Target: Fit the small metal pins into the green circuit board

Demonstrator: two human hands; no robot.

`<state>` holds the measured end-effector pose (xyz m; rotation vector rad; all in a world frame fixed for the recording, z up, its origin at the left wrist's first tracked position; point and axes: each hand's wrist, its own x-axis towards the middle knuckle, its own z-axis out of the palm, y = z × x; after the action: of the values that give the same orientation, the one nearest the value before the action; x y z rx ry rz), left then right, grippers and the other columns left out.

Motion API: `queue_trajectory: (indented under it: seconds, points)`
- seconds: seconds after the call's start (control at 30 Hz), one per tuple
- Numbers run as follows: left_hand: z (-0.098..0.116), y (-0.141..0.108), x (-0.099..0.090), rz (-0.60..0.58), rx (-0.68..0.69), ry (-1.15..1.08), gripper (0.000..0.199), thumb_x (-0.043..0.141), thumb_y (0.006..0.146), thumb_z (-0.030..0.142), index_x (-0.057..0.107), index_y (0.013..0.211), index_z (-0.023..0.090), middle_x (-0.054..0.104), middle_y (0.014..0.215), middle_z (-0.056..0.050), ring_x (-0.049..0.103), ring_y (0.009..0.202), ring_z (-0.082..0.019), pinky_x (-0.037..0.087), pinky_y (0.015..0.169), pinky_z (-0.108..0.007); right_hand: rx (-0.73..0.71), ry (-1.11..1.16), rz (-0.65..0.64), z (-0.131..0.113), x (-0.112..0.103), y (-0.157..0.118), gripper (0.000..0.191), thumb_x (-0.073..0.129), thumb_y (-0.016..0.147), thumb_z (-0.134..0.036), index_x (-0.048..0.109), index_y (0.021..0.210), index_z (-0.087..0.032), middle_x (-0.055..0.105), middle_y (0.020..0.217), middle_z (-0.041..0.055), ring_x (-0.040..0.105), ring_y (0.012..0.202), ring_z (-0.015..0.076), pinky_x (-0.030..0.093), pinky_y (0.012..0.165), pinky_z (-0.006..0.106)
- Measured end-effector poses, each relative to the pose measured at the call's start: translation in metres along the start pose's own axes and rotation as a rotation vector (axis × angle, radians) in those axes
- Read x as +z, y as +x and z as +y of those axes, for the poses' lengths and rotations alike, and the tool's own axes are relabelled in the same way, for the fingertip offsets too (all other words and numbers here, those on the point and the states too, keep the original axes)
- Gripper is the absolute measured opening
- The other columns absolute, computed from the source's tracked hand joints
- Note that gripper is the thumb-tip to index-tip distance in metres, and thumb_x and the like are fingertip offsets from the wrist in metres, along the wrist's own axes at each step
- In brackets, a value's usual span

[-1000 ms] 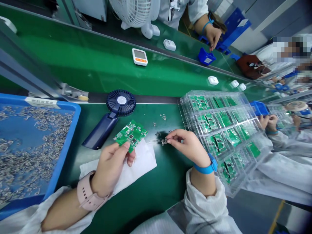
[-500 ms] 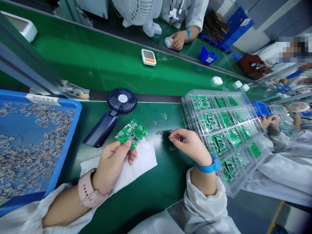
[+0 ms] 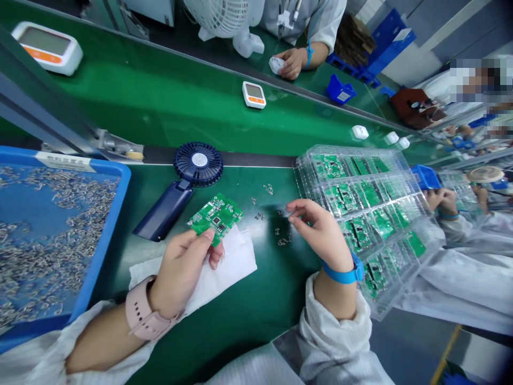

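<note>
My left hand (image 3: pixel 188 262) is closed on the near corner of a green circuit board (image 3: pixel 216 216), thumb on top, chips facing up. The board is held over a folded white cloth (image 3: pixel 236 262) on the green bench. To the right, my right hand (image 3: pixel 316 230) hovers with thumb and index finger brought close together in a pinch. Whatever lies between those fingertips is too small to make out. Small bent metal clips (image 3: pixel 284 240) lie in loose groups on the bench just left of that hand, and more clips (image 3: pixel 268 189) lie farther back.
A blue tray (image 3: pixel 126 184) of metal clips stands left. Behind the board lies a navy handheld fan (image 3: pixel 164 211). Stacked clear trays (image 3: pixel 425 214) of circuit boards stand right. White devices (image 3: pixel 254 95) sit on the green belt (image 3: pixel 160 96); across it is a co-worker's hand (image 3: pixel 292 63).
My right hand has moved slightly right and up, uncovering clips on the bench. My left hand keeps the board nearly in place. The white devices on the belt have shifted right.
</note>
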<state>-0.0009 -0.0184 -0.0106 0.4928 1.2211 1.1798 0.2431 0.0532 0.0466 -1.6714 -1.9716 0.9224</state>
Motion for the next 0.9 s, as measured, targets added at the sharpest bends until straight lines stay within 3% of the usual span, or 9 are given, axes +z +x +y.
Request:
queue_trajectory:
  seconds: [0.1,0.17,0.3,0.43,0.57,0.7,0.77,0.9]
  points:
    - [0.0,0.0,0.0,0.004,0.007,0.008,0.036,0.063,0.08,0.033,0.053,0.048,0.019,0.056,0.049,-0.002,0.053,0.05,-0.015,0.043,0.048,-0.028,0.074,-0.073,-0.012,0.001,-0.006,-0.002,0.017,0.058,0.082,-0.021,0.064,0.098,-0.021,0.066,0.084,0.0025,0.06,0.073,0.0153,0.046,0.065,0.028]
    - [0.001,0.0,0.0,-0.001,0.011,0.015,0.035,0.063,0.08,0.034,0.055,0.049,0.019,0.057,0.05,-0.002,0.052,0.049,-0.015,0.043,0.048,-0.028,0.107,-0.183,-0.113,0.003,-0.009,-0.006,0.014,0.061,0.08,-0.019,0.066,0.094,-0.021,0.064,0.079,0.0012,0.059,0.07,0.0149,0.044,0.065,0.028]
    - [0.002,0.001,0.001,-0.004,0.012,0.014,0.035,0.063,0.079,0.036,0.056,0.049,0.019,0.057,0.05,-0.002,0.052,0.049,-0.015,0.043,0.048,-0.028,0.059,-0.422,-0.377,0.003,-0.005,-0.012,0.025,0.071,0.072,-0.015,0.068,0.095,-0.026,0.061,0.085,0.0008,0.057,0.073,0.0154,0.041,0.066,0.028]
    - [0.001,0.001,0.001,-0.007,0.007,0.012,0.035,0.064,0.08,0.036,0.057,0.05,0.019,0.058,0.051,-0.002,0.052,0.049,-0.015,0.042,0.048,-0.028,0.017,-0.51,-0.419,-0.003,-0.001,-0.013,0.012,0.067,0.074,-0.011,0.067,0.078,-0.023,0.058,0.077,0.0004,0.052,0.067,0.0139,0.038,0.063,0.028]
    - [0.001,0.0,0.001,-0.02,0.005,0.011,0.036,0.064,0.08,0.037,0.056,0.05,0.019,0.058,0.051,-0.002,0.053,0.05,-0.015,0.043,0.049,-0.028,-0.084,-0.209,-0.276,-0.013,-0.014,-0.019,0.004,0.061,0.083,-0.019,0.063,0.081,-0.022,0.057,0.074,0.0005,0.052,0.067,0.0136,0.04,0.062,0.027]
    - [0.002,-0.001,0.0,-0.032,-0.003,0.012,0.036,0.063,0.081,0.037,0.056,0.05,0.018,0.058,0.051,-0.001,0.053,0.051,-0.015,0.043,0.05,-0.028,-0.171,0.138,0.1,-0.016,-0.023,-0.026,0.006,0.062,0.086,-0.024,0.059,0.082,-0.022,0.056,0.08,0.0013,0.052,0.074,0.0151,0.041,0.064,0.028]
    - [0.002,-0.001,0.0,-0.043,-0.005,0.012,0.037,0.063,0.081,0.036,0.056,0.05,0.018,0.059,0.052,-0.001,0.053,0.052,-0.014,0.043,0.051,-0.027,-0.213,0.217,0.251,-0.014,-0.021,-0.026,0.006,0.064,0.085,-0.022,0.058,0.082,-0.022,0.056,0.083,0.0012,0.053,0.079,0.0157,0.042,0.068,0.028]
    - [0.001,0.0,-0.001,-0.053,0.001,0.015,0.036,0.063,0.082,0.037,0.058,0.052,0.018,0.06,0.053,-0.001,0.053,0.053,-0.014,0.043,0.052,-0.027,-0.239,0.224,0.355,-0.012,-0.011,-0.02,0.005,0.065,0.084,-0.02,0.06,0.082,-0.022,0.058,0.083,0.0005,0.054,0.081,0.0151,0.043,0.071,0.027]
